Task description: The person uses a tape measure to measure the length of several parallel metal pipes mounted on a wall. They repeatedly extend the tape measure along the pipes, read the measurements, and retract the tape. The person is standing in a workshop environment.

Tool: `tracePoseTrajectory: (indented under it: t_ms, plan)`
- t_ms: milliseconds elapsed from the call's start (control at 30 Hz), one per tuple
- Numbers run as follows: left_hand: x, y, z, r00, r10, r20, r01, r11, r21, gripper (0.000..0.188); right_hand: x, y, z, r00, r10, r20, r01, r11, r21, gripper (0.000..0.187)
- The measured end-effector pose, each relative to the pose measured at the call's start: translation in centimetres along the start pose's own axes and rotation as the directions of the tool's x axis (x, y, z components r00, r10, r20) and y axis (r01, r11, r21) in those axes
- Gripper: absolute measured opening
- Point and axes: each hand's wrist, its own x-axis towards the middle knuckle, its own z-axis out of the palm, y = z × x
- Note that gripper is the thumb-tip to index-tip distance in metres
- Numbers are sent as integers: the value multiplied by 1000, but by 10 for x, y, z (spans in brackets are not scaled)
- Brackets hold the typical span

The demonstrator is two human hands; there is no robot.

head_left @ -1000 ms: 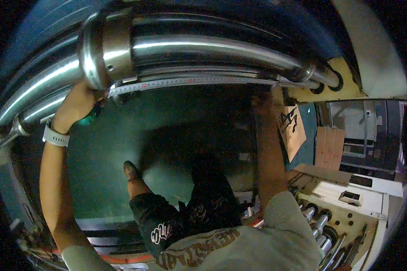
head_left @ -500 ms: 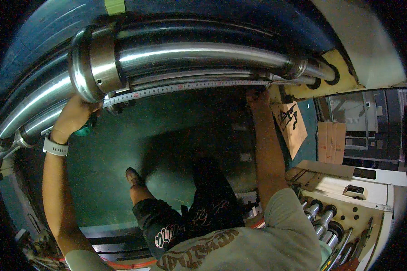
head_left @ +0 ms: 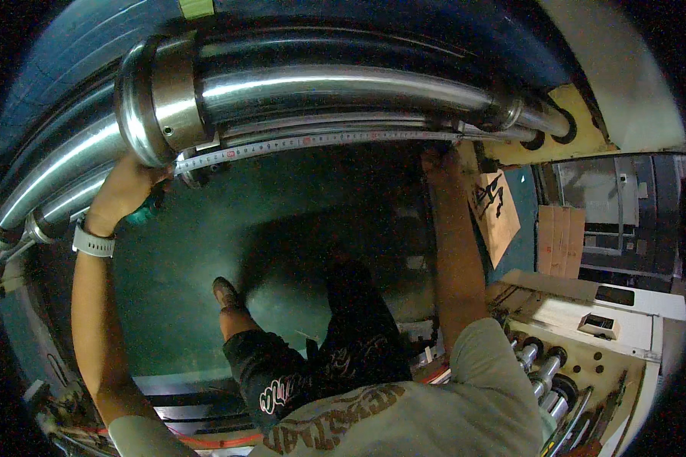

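Note:
A white tape measure blade (head_left: 297, 142) is drawn out taut along the underside of the shiny steel rollers (head_left: 343, 85). My left hand (head_left: 123, 190) is closed round the tape's green case (head_left: 146, 211), just below a thick metal collar (head_left: 179, 95) on the large roller. At the right, my right hand (head_left: 439, 161) is raised to the far end of the blade, near the machine's side plate. Its fingers look curled at the tape's end, though shadow hides their exact grip.
A cream side plate (head_left: 583, 126) carries the roller ends. Right of my arm are a brown board with black marks (head_left: 497, 217), a cardboard piece (head_left: 561, 240) and a white machine housing (head_left: 564, 305) with more rollers. Green floor (head_left: 183, 305) lies beneath me.
The view has shifted slightly, so the rollers sit a little higher in the picture. My right hand and forearm have shifted a little to the right; my left hand keeps its place on the case.

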Motion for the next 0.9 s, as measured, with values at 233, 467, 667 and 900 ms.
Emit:
tracePoseTrajectory:
  t_ms: [233, 467, 667, 900]
  plan:
    - [4, -5, 6, 1000, -6, -27, 5, 999, -51, 10, -22, 59, 113, 640, -732, -234, 481, 620, -620, 26]
    - [2, 1, 1, 996, 37, -84, -22, 985, 173, 27, -6, 37, 101, 626, -764, 154, 267, 24, -964, 28]
    - [5, -13, -7, 997, 77, 23, -80, 974, 211, 26, -4, 40, 96, 633, -751, 188, 216, -61, -974, 29]
    - [7, -16, -4, 986, 163, 46, -169, 971, 170, 23, -3, 42, 99, 631, -741, 228, 199, -130, -971, 31]
